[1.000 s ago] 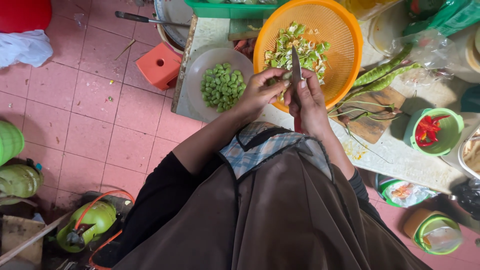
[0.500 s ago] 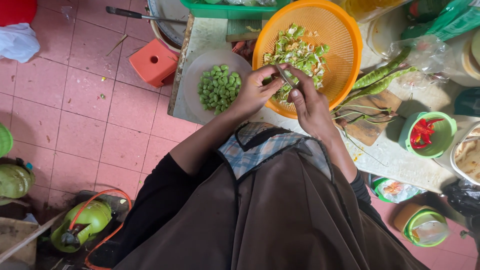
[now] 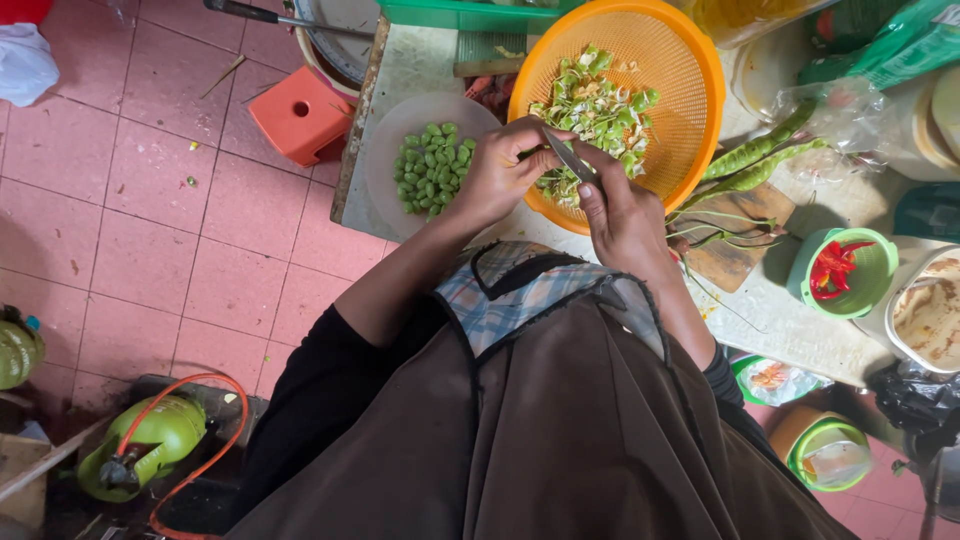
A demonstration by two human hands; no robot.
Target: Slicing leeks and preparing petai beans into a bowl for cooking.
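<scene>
The right hand [image 3: 625, 215] grips one knife [image 3: 570, 158] over one orange colander [image 3: 690, 90]. The left hand [image 3: 500, 175] has its fingers closed on something too small to tell. One plate [image 3: 385, 185] of green beans [image 3: 430, 165] lies beside it.

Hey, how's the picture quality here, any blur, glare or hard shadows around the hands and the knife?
Head view: soft, even daylight, no hard shadows or glare. The left hand, right hand and knife over the orange colander look fairly sharp, as do the green beans on the plate. The wide lens bends the floor tiles toward the edges; the dark apron fills the lower frame.
</scene>
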